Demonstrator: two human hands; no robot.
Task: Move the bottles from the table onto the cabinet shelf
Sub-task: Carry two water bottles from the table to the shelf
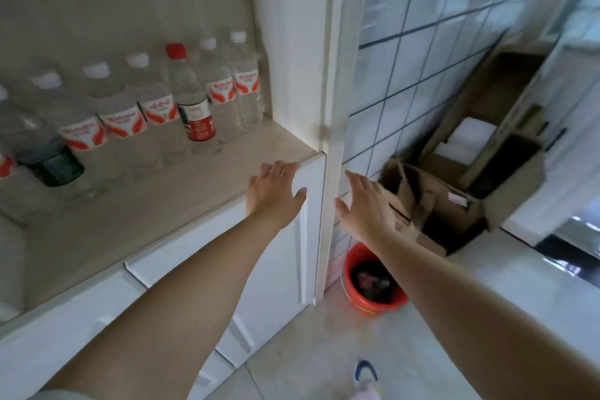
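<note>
The white cabinet [292,52] filled the left of the view, and its open shelf [181,191] ran from the lower left up toward the cabinet's right wall. Along the back of that shelf stood a row of clear water bottles [156,107], all upright with their long axes vertical, mostly white-capped with red-and-white labels; one red-capped bottle [191,101] stood among them, and a green-labelled bottle [48,153] sat at the near left end. The front strip of the shelf lay bare. To the right, against the tiled wall, cardboard boxes [454,191] leaned, with a red bucket [373,282] on the floor below.

The left hand [276,188] hovered over the shelf's front right corner, fingers spread and holding nothing. The right hand [363,201] hung beyond the cabinet's right edge, likewise spread and empty. The row lay up and to the left of both hands, the left being nearer. No table or unshelved bottle showed, so any further fetch would likely mean turning away from the cabinet, probably rightward
</note>
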